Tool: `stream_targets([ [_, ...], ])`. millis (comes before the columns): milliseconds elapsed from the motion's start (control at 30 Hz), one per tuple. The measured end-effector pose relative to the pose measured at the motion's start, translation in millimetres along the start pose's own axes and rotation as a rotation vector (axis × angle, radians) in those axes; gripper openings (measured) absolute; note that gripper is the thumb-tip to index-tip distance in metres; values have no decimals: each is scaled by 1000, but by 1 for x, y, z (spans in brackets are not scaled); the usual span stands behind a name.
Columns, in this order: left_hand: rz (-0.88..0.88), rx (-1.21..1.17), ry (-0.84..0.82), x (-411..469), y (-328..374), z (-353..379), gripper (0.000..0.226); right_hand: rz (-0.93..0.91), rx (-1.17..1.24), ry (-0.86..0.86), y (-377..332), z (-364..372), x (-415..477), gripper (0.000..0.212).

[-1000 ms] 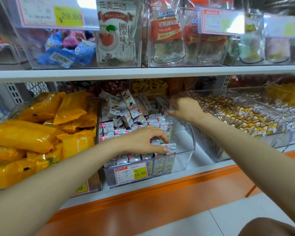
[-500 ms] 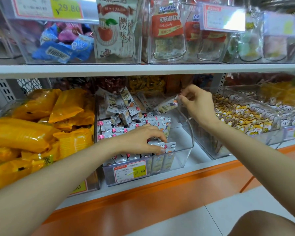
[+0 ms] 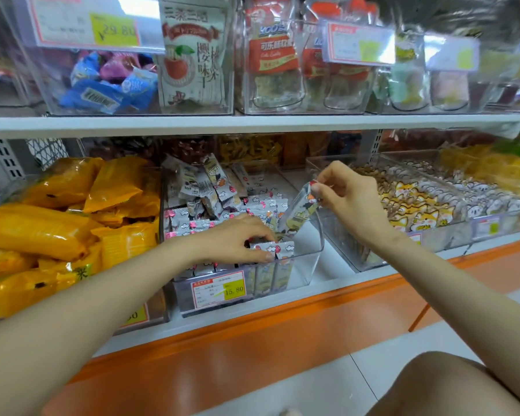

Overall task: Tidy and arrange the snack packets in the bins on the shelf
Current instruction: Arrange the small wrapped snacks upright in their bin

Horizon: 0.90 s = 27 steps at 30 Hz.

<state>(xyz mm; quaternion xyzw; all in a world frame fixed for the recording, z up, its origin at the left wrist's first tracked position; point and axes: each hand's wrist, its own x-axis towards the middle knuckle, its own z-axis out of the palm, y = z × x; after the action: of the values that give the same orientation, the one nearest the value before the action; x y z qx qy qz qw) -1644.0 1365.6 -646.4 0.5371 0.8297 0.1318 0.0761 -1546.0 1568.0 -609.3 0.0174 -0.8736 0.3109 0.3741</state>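
While right hand (image 3: 352,200) pinches a slim glossy packet (image 3: 300,212), left hand (image 3: 237,239) grip pinching upright packets (image 3: 283,250), clear rigid bin (image 3: 312,261).

Hands: two, left hand (image 3: 237,238) and right hand (image 3: 351,199). Shelves: two — upper shelf (image 3: 252,124) over lower shelf (image 3: 336,265). On the lower, clear bins (image 3: 311,259) in view: four. One lifted packet (image 3: 297,213). The binned packets (image 3: 261,205) overlap — no count possible.

Clear glossy plastic bin (image 3: 309,259), shiny foil snack packets (image 3: 297,213), paper price label (image 3: 218,289)

Upper tag (image 3: 84,25) "29.80"; bin tag (image 3: 218,289) "15.80".
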Motion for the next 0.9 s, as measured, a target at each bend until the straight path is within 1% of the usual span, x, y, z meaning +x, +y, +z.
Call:
stream_targets([
  [67,-12,44,-3,0,1,0,49,-36,-75,-8,1,1,3,11],
  [133,-34,41,4,3,4,-2,39,-43,-158,-11,2,0,10,11],
  [233,-97,-108,8,10,8,-13,37,-39,-220,-8,2,2,15,11],
  [300,-65,-83,-2,17,6,-25,31,-32,-236,20,2,3,12,11],
  [333,-47,-48,-24,22,6,-32,33,-29,-227,46,2,3,10,11],
  [400,-25,-3,-107,34,10,-43,39,-10,-198,122,4,0,7,11],
  [500,6,-66,-312,55,25,-50,50,34,-157,212,8,-10,6,11],
  [600,8,-75,-538,74,31,-47,45,47,-148,181,12,-16,3,7],
  [633,10,-45,-593,79,29,-46,44,50,-132,179,12,-18,2,6],
  [700,4,2,-642,84,23,-43,40,58,-45,229,14,-24,1,4],
  [800,-11,-18,-637,85,13,-40,33,94,84,362,13,-39,3,7],
  [833,-24,-53,-591,84,11,-41,30,113,134,390,13,-43,4,8],
  [900,-20,-158,-401,80,10,-45,28,141,199,398,14,-44,3,10],
])
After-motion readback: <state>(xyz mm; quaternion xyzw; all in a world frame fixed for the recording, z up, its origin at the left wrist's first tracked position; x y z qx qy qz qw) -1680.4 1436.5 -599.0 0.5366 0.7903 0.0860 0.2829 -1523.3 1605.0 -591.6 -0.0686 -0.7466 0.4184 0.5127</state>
